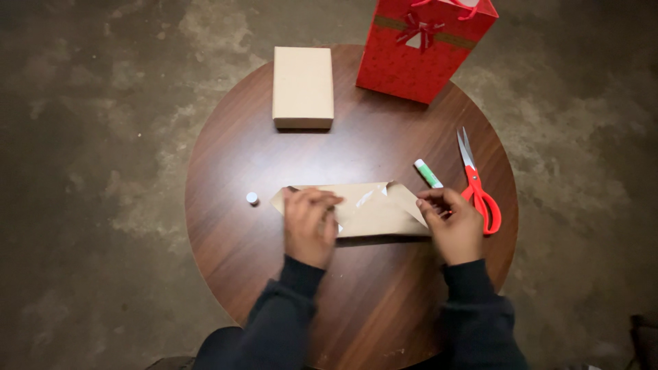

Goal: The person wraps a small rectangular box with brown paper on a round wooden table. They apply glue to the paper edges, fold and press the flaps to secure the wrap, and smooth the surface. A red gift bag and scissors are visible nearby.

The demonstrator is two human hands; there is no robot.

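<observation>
On a round dark-wood table set over a stained concrete floor, seen from above, a small white cap lies alone near the left edge. Just right of it, the left hand presses flat, fingers bent, onto the left end of a folded piece of brown kraft paper resting at the table's centre with its corners turned in; the hand holds the paper down rather than clasping it. Well behind, toward the far rim, sits a plain rectangular tan cardboard box. At the paper's right end, the right hand closes its fingers on the folded corner, pinching it. Beyond that hand, a white glue stick with a green band lies uncapped just beside the paper's upper right corner, and a pair of red-handled scissors lies shut next to it. A red gift bag with a ribbon bow stands at the far right edge.
</observation>
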